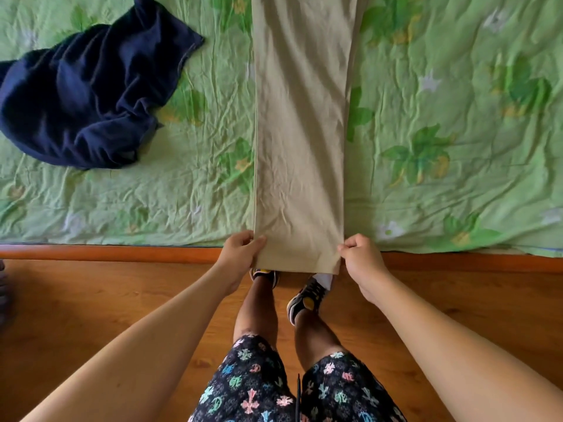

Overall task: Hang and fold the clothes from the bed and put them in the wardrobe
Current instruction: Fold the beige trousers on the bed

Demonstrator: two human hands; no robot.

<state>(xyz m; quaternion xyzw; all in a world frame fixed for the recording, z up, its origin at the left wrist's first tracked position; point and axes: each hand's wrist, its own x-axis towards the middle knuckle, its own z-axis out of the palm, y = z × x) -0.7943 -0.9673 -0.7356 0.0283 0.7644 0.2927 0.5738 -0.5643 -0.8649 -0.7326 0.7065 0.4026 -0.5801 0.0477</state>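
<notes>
Beige trousers (301,132) lie stretched lengthwise across the green flowered bedsheet (441,117), legs stacked one on the other, their hem hanging over the bed's near edge. My left hand (240,249) pinches the hem's left corner. At the hem's right corner my right hand (362,257) grips the cloth in a fist. A crumpled dark blue garment (82,99) lies on the sheet at the upper left, apart from both hands. The trousers' waist end runs out of view at the top.
The bed's wooden frame (106,252) runs along the near edge. Below it is wooden floor (76,315), where my legs and shoes stand close to the bed. A dark object shows at the far left edge of the floor.
</notes>
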